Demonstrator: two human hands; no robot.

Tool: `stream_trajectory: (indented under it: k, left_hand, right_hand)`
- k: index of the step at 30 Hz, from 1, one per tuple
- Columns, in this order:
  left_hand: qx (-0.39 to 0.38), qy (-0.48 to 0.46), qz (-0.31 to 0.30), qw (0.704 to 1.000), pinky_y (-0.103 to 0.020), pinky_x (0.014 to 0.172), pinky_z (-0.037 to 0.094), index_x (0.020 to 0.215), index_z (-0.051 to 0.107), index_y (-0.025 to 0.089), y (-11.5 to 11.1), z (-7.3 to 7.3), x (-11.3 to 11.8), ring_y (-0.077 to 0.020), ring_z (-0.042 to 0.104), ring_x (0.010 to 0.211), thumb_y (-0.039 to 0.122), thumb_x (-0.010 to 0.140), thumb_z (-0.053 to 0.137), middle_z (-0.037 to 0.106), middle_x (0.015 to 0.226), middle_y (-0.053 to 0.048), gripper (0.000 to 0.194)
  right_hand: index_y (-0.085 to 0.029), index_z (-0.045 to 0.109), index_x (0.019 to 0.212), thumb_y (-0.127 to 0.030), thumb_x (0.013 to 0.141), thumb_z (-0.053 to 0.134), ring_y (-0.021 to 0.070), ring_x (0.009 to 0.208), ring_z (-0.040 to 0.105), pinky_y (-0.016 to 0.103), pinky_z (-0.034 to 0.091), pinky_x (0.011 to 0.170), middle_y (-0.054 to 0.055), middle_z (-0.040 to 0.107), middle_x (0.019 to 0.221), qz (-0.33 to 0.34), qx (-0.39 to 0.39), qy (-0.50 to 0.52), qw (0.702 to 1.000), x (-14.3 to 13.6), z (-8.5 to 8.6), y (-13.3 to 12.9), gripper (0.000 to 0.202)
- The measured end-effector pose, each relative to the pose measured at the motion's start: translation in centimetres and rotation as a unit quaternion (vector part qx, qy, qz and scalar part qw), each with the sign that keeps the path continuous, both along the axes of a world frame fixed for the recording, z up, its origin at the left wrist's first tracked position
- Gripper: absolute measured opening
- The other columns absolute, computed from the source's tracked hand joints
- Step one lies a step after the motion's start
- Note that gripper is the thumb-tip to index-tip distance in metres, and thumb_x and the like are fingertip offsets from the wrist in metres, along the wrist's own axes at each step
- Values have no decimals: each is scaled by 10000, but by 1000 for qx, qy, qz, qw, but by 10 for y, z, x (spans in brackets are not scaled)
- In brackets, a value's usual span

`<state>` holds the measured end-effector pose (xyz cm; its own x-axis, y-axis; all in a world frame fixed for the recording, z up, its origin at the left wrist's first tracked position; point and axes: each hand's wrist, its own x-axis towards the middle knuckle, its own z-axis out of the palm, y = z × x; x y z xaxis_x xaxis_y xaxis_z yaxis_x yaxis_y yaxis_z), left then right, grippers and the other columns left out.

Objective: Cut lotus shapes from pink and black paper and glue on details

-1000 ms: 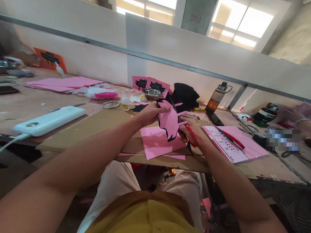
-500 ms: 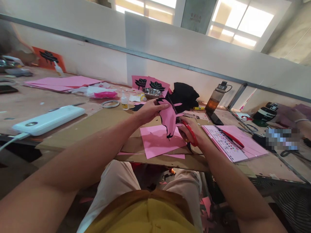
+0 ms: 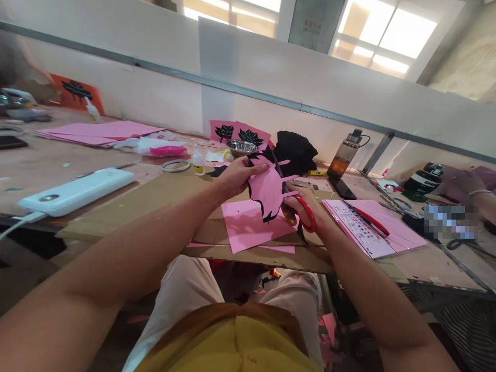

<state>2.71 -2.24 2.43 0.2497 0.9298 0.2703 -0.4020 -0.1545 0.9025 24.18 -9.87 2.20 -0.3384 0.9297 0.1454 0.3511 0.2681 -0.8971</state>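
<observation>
My left hand (image 3: 239,175) is closed on the upper left edge of a pink paper cutout (image 3: 265,188) with a black layer behind it. My right hand (image 3: 302,199) grips red-handled scissors (image 3: 309,217), their blades pointing up and left along the cutout's right side, by its thin pink strips. How far apart the blades are is hard to tell. Under the hands, a pink sheet (image 3: 244,232) lies on brown cardboard (image 3: 155,206).
Behind the hands are a metal bowl (image 3: 242,148), black cloth (image 3: 296,152) and a glue bottle (image 3: 199,163). To the right stand a drink bottle (image 3: 343,157) and a color chart (image 3: 360,227); a white power bank (image 3: 77,191) lies left. Another person's arm (image 3: 482,194) shows at far right.
The cutout has turned to face the camera more fully and shifted slightly left and down, showing more pink. The scissors' handles have tilted a little within my right hand.
</observation>
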Motion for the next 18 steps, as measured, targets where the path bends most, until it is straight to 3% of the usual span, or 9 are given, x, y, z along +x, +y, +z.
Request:
stream_trajectory:
  k: [12, 18]
  left_hand:
    - [-12, -5, -29, 999, -279, 733, 582, 809, 792, 149, 4, -9, 5, -152, 689, 742, 319, 521, 1067, 799, 873, -62, 433]
    - [7, 30, -21, 999, -261, 727, 545, 879, 782, 180, 0, -5, 2, -143, 674, 775, 323, 510, 1072, 738, 833, -11, 491]
  right_hand:
    - [-251, 505, 882, -293, 899, 572, 133, 426, 490, 248, 376, 444, -64, 524, 527, -8, 17, -26, 999, 2, -3, 2, 80]
    - [-244, 510, 851, -364, 964, 568, 132, 440, 491, 252, 363, 427, -46, 525, 583, -14, 38, -62, 997, 0, -4, 4, 174]
